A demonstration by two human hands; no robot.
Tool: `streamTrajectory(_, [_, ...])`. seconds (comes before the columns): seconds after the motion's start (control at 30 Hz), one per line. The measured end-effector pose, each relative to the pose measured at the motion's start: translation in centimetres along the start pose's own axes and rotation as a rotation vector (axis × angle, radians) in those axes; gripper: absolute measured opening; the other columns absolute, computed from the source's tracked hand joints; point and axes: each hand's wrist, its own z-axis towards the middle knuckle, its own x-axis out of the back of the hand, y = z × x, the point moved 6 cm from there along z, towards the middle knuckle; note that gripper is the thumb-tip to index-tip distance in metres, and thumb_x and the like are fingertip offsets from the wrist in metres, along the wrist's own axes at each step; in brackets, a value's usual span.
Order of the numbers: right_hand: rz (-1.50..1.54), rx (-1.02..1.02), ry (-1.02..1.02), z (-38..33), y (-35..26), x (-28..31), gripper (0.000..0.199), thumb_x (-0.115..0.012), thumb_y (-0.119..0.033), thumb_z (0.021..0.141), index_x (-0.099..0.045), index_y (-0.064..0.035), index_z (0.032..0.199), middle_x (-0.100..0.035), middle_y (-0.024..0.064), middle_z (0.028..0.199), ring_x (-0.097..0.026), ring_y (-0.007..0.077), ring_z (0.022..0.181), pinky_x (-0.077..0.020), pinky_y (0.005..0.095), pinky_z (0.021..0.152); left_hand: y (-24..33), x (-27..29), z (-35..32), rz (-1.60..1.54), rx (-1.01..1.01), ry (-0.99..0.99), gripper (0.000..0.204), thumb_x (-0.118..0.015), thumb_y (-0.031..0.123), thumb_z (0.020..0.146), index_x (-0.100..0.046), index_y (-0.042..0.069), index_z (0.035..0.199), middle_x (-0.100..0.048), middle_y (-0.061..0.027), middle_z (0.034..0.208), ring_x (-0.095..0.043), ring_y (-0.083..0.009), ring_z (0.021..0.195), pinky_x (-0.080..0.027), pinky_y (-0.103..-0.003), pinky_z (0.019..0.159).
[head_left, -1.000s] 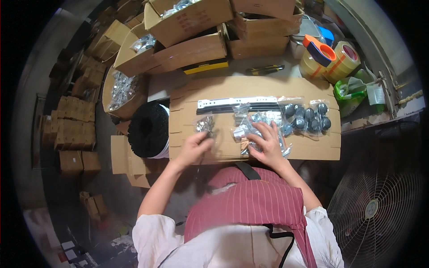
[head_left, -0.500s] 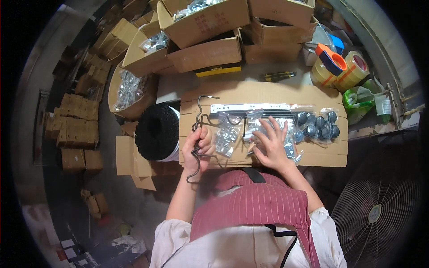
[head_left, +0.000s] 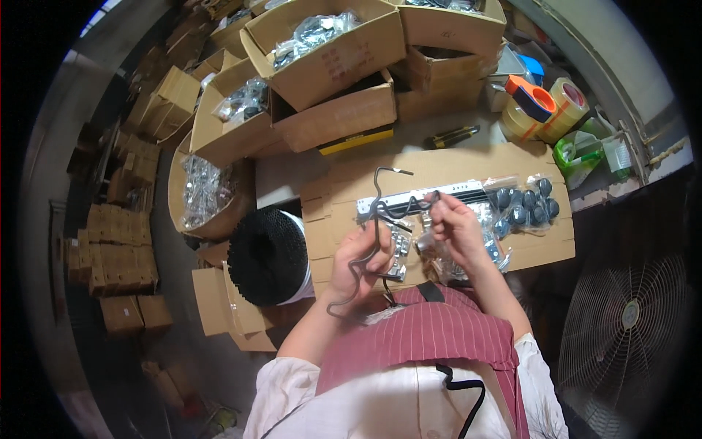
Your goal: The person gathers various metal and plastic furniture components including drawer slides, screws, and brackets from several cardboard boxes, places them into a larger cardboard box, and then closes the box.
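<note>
My left hand (head_left: pixel 360 257) grips a long bent grey metal wire hook (head_left: pixel 376 219) that runs from near my chest up over the cardboard worktop (head_left: pixel 439 164). My right hand (head_left: pixel 457 227) pinches a wavy bent end of the wire near a white metal strip (head_left: pixel 457 194) lying across the cardboard. Under and between both hands lie clear plastic bags of small metal parts (head_left: pixel 409 245). A bag of dark round knobs (head_left: pixel 523 205) lies to the right of my right hand.
Open cardboard boxes (head_left: pixel 329 51) with bagged hardware crowd the far side. A black ribbed bin (head_left: pixel 267 256) stands to the left. Tape rolls and an orange dispenser (head_left: pixel 545 102) sit at the back right, a yellow-handled tool (head_left: pixel 453 135) beside them. A floor fan (head_left: pixel 625 322) stands right.
My left hand has picked up the wire hook from the left and lifted it; my right hand has left the bags and taken hold of the wire's bent end.
</note>
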Motion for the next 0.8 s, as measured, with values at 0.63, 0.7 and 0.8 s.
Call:
streamTrajectory(0.63, [-1.505,0.795,0.061,-0.1,-2.8,-10.3,0.019,-0.067,-0.01,0.092,-0.07,-0.0031,0.109,-0.071,0.0136,0.092,-0.067,0.0317,0.081,-0.0538,0.039,0.073,1.9,5.2,2.7,0.145,0.524,-0.044,0.042,-0.041,0.033,0.11,-0.054,-0.007,0.116,-0.064,-0.0108,0.084,-0.057,-0.0133,0.048,-0.047,-0.025,0.041])
streamTrajectory(0.7, [-1.526,0.788,0.012,0.2,-2.5,-10.8,0.019,-0.068,-0.008,0.091,-0.07,-0.0022,0.109,-0.07,0.0139,0.09,-0.067,0.0322,0.081,-0.0535,0.0388,0.073,2.8,6.8,1.3,-0.021,0.529,0.067,0.04,-0.04,0.032,0.111,-0.055,-0.004,0.115,-0.044,0.0034,0.069,-0.032,-0.0039,0.041,-0.032,-0.02,0.037])
streamTrajectory(0.8, [-1.551,0.746,-0.033,1.0,-1.2,-9.2,0.022,-0.07,-0.011,0.091,-0.071,-0.0013,0.11,-0.069,0.0134,0.091,-0.066,0.0318,0.087,-0.0524,0.0389,0.075,5.6,9.4,-1.4,-0.003,0.307,0.242,0.04,-0.039,0.032,0.112,-0.057,-0.004,0.114,-0.035,0.0072,0.064,-0.028,-0.0015,0.041,-0.028,-0.019,0.037])
